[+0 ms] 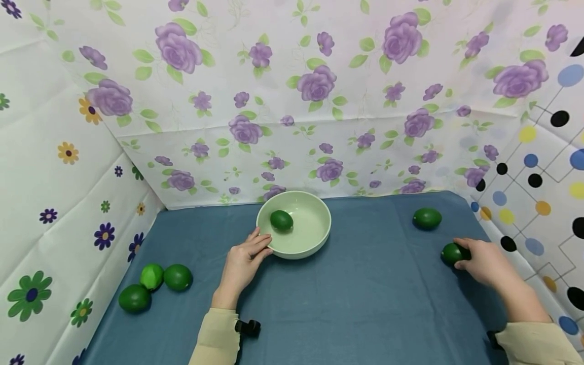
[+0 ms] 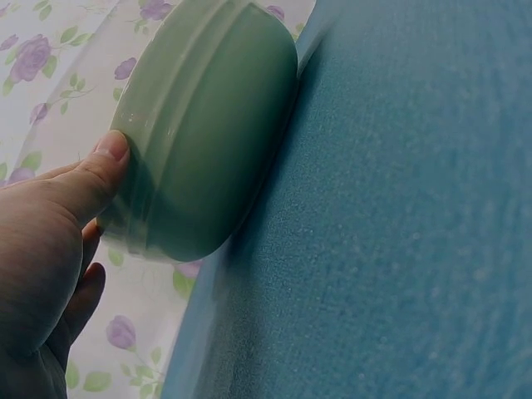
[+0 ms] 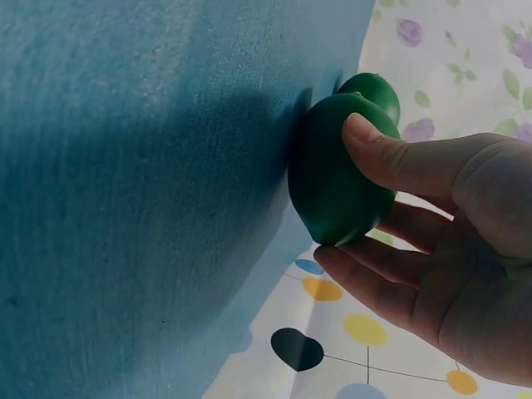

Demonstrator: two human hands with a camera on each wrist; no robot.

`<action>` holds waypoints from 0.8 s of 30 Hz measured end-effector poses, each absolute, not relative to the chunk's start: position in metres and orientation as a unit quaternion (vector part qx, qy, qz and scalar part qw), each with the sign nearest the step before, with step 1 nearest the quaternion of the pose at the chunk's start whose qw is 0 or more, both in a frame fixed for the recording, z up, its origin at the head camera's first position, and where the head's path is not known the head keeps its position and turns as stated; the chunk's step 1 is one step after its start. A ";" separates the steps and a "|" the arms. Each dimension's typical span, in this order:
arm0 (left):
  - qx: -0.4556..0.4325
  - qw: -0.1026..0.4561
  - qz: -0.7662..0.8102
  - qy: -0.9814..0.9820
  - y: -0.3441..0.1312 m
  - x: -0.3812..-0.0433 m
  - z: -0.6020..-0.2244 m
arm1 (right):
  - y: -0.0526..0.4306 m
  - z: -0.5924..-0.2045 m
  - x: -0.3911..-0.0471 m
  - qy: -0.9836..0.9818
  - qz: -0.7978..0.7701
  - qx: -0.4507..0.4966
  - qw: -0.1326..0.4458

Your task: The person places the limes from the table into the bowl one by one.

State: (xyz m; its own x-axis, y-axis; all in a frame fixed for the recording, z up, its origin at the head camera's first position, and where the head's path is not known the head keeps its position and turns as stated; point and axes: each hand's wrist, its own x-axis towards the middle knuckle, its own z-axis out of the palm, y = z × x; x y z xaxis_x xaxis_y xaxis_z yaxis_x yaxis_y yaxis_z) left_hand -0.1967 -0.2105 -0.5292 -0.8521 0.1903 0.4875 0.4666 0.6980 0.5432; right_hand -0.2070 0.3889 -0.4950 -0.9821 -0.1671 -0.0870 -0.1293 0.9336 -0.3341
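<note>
A pale green bowl (image 1: 315, 246) stands at the back middle of the blue cloth, with one dark green lime (image 1: 281, 220) inside. My left hand (image 1: 244, 261) pinches the bowl's left rim; in the left wrist view its thumb (image 2: 110, 150) presses the outer wall. Over at the right, my right hand (image 1: 488, 261) holds another lime (image 1: 450, 254) between thumb and fingers. In the right wrist view that held lime (image 3: 337, 170) is close to the cloth; whether it touches is unclear. Behind it lies a further lime (image 1: 427, 218).
At the left, a bright green lime (image 1: 152, 276) lies grouped with two darker limes, one at the back (image 1: 178, 277) and one in front (image 1: 135, 298). A flowered sheet (image 1: 283, 101) rises behind the blue cloth (image 1: 347, 309). Patterned sheets flank both sides.
</note>
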 end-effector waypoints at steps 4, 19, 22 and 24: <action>-0.183 0.204 -0.342 -0.899 -0.211 -0.198 -0.529 | 0.388 -0.494 -0.208 0.982 -0.166 -0.067 0.058; -0.188 0.203 -0.341 -0.898 -0.210 -0.195 -0.528 | 0.398 -0.498 -0.209 0.985 -0.142 -0.058 0.083; -0.189 0.204 -0.342 -0.898 -0.209 -0.194 -0.528 | 0.401 -0.496 -0.208 0.984 -0.141 -0.057 0.093; -0.189 0.205 -0.342 -0.897 -0.209 -0.195 -0.528 | 0.403 -0.495 -0.207 0.983 -0.144 -0.054 0.100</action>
State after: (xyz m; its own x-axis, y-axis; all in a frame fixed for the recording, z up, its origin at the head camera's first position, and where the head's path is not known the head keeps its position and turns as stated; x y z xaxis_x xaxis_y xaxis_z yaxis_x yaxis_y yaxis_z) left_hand -0.1946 -0.2090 -0.5278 -0.8452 0.1984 0.4963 0.4786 0.6943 0.5375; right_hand -0.2068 0.4027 -0.4953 -0.9740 -0.1357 -0.1817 -0.0778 0.9524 -0.2947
